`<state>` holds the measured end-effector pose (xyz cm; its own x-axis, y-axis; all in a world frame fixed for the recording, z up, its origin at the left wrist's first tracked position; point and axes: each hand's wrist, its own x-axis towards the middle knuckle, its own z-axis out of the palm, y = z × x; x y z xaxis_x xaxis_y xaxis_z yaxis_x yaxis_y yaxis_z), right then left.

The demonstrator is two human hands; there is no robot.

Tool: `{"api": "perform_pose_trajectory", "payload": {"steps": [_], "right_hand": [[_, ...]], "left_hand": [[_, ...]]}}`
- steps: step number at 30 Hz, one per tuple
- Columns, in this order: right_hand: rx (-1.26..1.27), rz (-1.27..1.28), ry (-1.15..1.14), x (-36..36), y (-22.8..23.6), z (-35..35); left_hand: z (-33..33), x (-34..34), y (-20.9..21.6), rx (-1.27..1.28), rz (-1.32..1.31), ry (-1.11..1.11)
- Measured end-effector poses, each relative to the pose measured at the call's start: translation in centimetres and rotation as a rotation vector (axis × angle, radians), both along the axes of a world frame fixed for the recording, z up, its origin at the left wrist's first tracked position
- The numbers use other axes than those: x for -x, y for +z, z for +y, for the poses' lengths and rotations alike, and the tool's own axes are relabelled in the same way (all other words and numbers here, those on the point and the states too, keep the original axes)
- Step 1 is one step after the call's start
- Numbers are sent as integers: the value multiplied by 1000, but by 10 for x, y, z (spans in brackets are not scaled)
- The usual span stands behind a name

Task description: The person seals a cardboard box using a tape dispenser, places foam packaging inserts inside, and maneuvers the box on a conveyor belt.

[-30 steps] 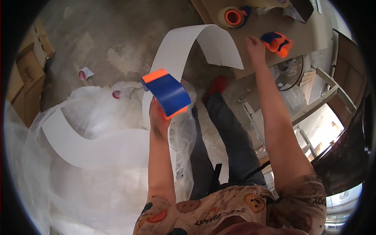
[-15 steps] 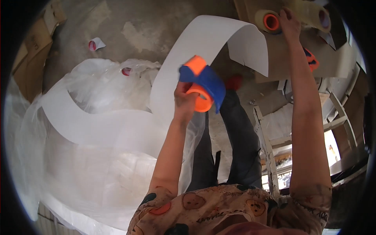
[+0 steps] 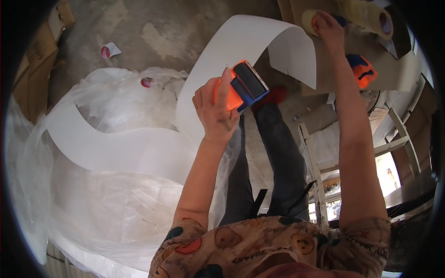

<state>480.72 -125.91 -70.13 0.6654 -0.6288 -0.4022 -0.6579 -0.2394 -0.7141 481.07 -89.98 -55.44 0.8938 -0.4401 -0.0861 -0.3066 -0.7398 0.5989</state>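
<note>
An orange and blue tape dispenser [image 3: 250, 83] is in my left hand [image 3: 214, 109], whose fingers are closed around its orange part. The dispenser's dark roller side faces up, and no tape roll shows on it. My right hand [image 3: 330, 34] reaches far to the upper right, its fingers closed at the orange hub of a roll of clear tape [image 3: 308, 21]. A bit of blue shows beyond that hand; the hand partly covers the roll. A second orange and blue dispenser [image 3: 364, 73] lies to the right of my right forearm.
Larger clear tape rolls [image 3: 371, 17] lie at the upper right on cardboard [image 3: 308, 69]. A long curling white sheet [image 3: 218, 51] arches ahead of my legs. Crumpled clear plastic film [image 3: 120, 199] covers the left. A worn white frame [image 3: 315, 171] stands on the right.
My left hand has turned its dispenser so the roller side shows. My right hand has moved slightly left and down, onto the tape roll's orange hub, covering more of it.
</note>
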Motion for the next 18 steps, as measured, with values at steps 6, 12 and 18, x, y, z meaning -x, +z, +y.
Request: {"api": "perform_pose_trajectory", "payload": {"steps": [6,12,18], "right_hand": [[-350,-32,-114,22,49,81],[-811,60,29,70,75,117],[-1138,265,138,98,121,171]], "left_hand": [[-7,-3,8,-45,-42,-26],[-12,-2,12,-86,-36,-51],[-20,5,12,-88,-29,-81]]}}
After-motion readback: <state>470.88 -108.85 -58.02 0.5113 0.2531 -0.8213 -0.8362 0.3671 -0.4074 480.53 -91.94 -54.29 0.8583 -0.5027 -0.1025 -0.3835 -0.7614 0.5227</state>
